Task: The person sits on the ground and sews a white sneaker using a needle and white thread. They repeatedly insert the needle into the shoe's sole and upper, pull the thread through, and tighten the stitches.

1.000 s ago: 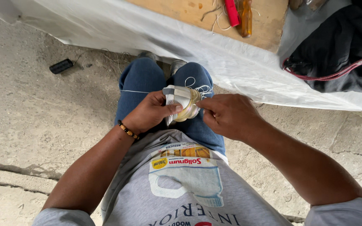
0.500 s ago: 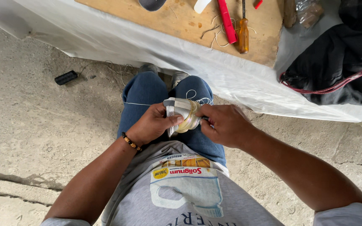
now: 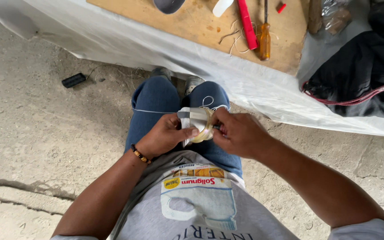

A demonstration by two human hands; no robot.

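Over my lap, above my jeans, I hold a roll of clear tape with its round face turned sideways toward my right hand, its axis running left to right. My left hand is closed on it, thumb pressed against a whitish flap. My right hand pinches the other side; its fingertips are hidden behind the roll. The tape looks yellowish and glossy. Farther off, on the wooden counter, lie an orange-handled screwdriver and a red tool, cut off at the top.
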